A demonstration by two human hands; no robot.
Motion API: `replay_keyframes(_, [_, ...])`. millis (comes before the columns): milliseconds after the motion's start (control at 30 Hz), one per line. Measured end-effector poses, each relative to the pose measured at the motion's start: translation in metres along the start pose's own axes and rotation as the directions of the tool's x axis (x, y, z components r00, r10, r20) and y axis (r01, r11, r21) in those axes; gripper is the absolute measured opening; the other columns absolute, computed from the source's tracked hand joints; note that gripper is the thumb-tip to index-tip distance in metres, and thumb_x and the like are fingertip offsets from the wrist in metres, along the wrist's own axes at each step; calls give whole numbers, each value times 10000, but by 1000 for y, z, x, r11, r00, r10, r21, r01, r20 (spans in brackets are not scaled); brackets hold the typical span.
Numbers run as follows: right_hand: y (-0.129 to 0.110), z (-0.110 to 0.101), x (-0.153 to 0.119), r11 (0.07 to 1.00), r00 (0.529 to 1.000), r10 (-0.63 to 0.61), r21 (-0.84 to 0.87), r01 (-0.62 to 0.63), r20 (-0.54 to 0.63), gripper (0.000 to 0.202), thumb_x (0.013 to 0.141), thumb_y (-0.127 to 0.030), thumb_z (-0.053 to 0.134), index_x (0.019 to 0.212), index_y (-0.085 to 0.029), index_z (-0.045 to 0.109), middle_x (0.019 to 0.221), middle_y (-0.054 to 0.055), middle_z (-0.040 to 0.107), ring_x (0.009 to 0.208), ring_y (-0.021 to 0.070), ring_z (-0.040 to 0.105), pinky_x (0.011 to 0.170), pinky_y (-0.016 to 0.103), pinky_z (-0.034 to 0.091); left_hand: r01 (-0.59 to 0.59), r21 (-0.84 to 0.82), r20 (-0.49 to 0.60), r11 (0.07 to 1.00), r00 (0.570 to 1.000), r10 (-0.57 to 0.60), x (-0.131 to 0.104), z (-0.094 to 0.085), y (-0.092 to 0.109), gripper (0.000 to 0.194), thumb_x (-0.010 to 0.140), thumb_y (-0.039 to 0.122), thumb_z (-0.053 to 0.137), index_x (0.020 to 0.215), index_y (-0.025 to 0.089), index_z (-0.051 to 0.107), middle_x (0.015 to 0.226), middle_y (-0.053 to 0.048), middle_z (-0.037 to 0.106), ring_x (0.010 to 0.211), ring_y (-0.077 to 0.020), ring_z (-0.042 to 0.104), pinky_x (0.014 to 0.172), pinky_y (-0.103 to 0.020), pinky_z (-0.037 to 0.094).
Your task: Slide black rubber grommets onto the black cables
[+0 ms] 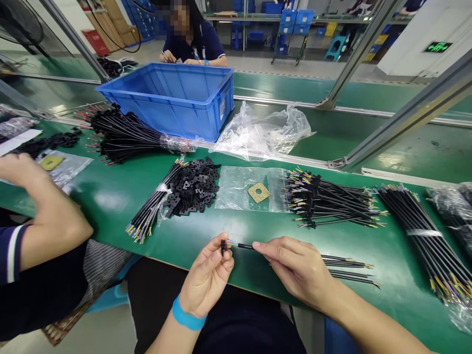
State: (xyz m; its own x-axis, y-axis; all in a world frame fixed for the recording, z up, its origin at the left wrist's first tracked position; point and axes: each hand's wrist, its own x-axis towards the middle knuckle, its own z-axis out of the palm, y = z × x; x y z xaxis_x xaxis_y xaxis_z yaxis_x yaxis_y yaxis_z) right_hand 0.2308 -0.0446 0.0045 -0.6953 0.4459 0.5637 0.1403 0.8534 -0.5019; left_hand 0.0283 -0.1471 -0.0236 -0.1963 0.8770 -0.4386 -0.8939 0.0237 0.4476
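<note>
Between the fingertips of my left hand (210,275) is a small black plastic part (223,247). My right hand (295,268) pinches a black cable (245,246) whose bare-ended coloured wires reach the black part; whether they pass into it I cannot tell. A few loose cables (350,278) lie on the table beside my right hand. Ahead of my hands sits a heap of black plastic parts (193,189), with a tied cable bundle (155,199) to its left. A yellow sponge (259,192) rests on a clear plastic bag (234,189).
Cables with black parts on them (332,199) are piled right of the bag, near another tied bundle (427,236). A blue crate (173,98) and crumpled plastic (263,130) stand along the back. A co-worker's arm (51,211) is close at left; another person (195,39) sits opposite.
</note>
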Motion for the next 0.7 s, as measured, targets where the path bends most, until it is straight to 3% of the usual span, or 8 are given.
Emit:
replay_keyframes(200, [-1, 4, -5, 996, 997, -73, -59, 72, -22, 342, 1026, -54, 568, 1328, -161, 689, 948, 47, 777, 771, 115, 722, 715, 196, 593, 32, -29, 8, 999, 999, -32, -1, -3, -4, 354, 638, 172, 1015, 951, 197, 851, 819, -13, 788, 687, -68, 715, 628, -118, 568])
replay_keyframes(400, [-2, -1, -3, 1000, 999, -27, -16, 27, -24, 355, 1020, -45, 554, 1323, -173, 689, 948, 47, 771, 793, 112, 736, 716, 188, 594, 34, -77, 32, 996, 999, -32, -1, 0, -1, 360, 691, 137, 975, 999, 269, 842, 849, -2, 746, 697, -64, 670, 641, -145, 557])
replay_keyframes(700, [-5, 5, -4, 999, 999, -34, -28, 34, 3, 348, 1028, -69, 544, 1329, -179, 680, 918, 41, 767, 759, 121, 728, 687, 197, 585, 51, -68, 40, 996, 998, -48, -3, -2, -4, 325, 657, 182, 1006, 938, 238, 854, 943, -34, 732, 688, -53, 646, 648, -151, 557])
